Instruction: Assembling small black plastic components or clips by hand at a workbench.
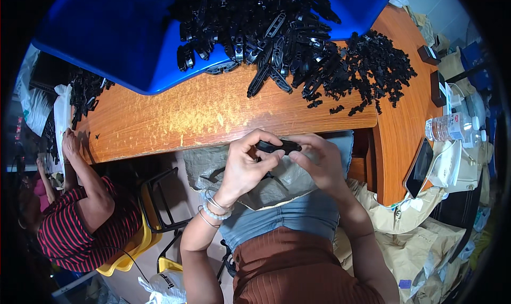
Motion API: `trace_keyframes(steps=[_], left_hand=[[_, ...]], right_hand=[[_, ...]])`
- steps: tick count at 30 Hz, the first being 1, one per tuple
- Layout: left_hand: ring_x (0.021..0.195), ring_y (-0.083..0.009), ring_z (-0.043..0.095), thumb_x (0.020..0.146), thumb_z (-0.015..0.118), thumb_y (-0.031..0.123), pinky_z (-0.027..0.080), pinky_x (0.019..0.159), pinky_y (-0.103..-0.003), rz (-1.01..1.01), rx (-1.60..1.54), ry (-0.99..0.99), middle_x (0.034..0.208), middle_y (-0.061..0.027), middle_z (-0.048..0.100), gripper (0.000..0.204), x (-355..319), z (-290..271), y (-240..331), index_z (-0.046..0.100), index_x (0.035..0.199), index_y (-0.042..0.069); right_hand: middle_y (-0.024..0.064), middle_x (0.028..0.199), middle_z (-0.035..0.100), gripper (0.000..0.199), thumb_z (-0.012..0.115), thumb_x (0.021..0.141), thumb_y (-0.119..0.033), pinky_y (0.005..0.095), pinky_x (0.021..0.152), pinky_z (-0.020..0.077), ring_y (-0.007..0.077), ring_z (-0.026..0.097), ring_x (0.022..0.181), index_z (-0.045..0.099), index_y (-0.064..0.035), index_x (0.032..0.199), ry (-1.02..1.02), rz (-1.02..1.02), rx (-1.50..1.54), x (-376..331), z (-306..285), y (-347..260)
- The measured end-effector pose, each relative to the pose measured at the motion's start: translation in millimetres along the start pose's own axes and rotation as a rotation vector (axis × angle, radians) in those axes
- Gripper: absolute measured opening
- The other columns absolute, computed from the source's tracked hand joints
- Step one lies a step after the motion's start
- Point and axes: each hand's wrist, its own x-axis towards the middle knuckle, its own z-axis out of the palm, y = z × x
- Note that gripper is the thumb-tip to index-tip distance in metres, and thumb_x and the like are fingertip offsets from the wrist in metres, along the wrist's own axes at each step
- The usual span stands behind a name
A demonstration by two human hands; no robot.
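Observation:
Both hands meet just below the front edge of the wooden table (202,112), over my lap. My left hand (246,164) and my right hand (319,160) grip the two ends of one flat black plastic part (277,146) between fingers and thumbs. Beaded bracelets circle my left wrist. A grey sack (277,187) lies across my lap beneath the hands. Further up the table, a big heap of long black plastic parts (266,27) spills out of a blue bin (122,38). To its right lies a pile of smaller black clips (378,64).
A person in a red striped top (80,224) sits on a yellow chair at the left, one hand on the table edge. A water bottle (452,127), a phone (419,168) and small black boxes lie at the right. Brown paper sacks (415,240) crowd the lower right.

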Motion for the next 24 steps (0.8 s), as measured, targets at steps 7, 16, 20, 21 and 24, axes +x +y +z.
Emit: trace_keyframes(steps=[7,16,20,21,24], left_hand=[[0.054,-0.0092,0.06,0.086,0.063,0.01,0.047,0.05,-0.021,-0.021,0.022,-0.078,0.064,-0.0036,0.063,0.013,21.9,-11.2,5.6,0.064,0.091,-0.002],[0.093,-0.0352,0.052,0.074,0.061,-0.002,0.045,0.08,-0.039,0.513,1.379,0.434,0.098,-0.0181,0.056,0.028,120.5,-86.2,5.1,0.059,0.102,-0.004],[0.09,-0.0323,0.054,0.067,0.067,-0.002,0.046,0.076,-0.039,0.472,1.458,0.478,0.093,-0.0182,0.057,0.033,112.8,-84.1,4.2,0.057,0.099,-0.004],[0.086,-0.0297,0.057,0.07,0.067,0.0,0.047,0.072,-0.037,0.564,1.491,0.562,0.092,-0.018,0.058,0.029,107.4,-82.6,2.9,0.057,0.098,-0.004],[0.074,-0.0189,0.061,0.081,0.064,0.006,0.048,0.061,-0.03,0.391,0.736,0.525,0.085,-0.0144,0.063,0.02,82.5,-64.0,1.6,0.059,0.098,-0.004]], right_hand=[[0.0073,0.082,0.062,0.024,0.063,0.078,-0.002,0.0243,0.067,0.0442,0.0123,0.059,0.073,0.064,0.0001,0.102,-0.009,-0.001,0.042,-4.4,-10.0,11.2],[0.0105,0.086,0.063,0.01,0.061,0.078,-0.002,0.0322,0.069,0.046,0.0256,0.059,0.079,0.064,-0.0013,0.088,0.508,-0.499,-0.803,20.8,-45.6,34.4],[0.0104,0.092,0.06,0.01,0.06,0.078,0.0,0.0333,0.073,0.0444,0.0266,0.056,0.083,0.064,-0.0023,0.087,0.523,-0.422,-1.086,33.4,-62.1,35.3],[0.0103,0.094,0.059,0.011,0.06,0.079,0.0,0.034,0.074,0.044,0.0271,0.056,0.082,0.063,-0.0023,0.089,0.507,-0.435,-1.071,34.5,-64.0,39.3],[0.0098,0.096,0.058,0.013,0.058,0.081,0.0,0.0322,0.073,0.0441,0.0245,0.057,0.082,0.062,-0.001,0.093,0.498,-0.449,-0.897,33.9,-62.1,45.7]])
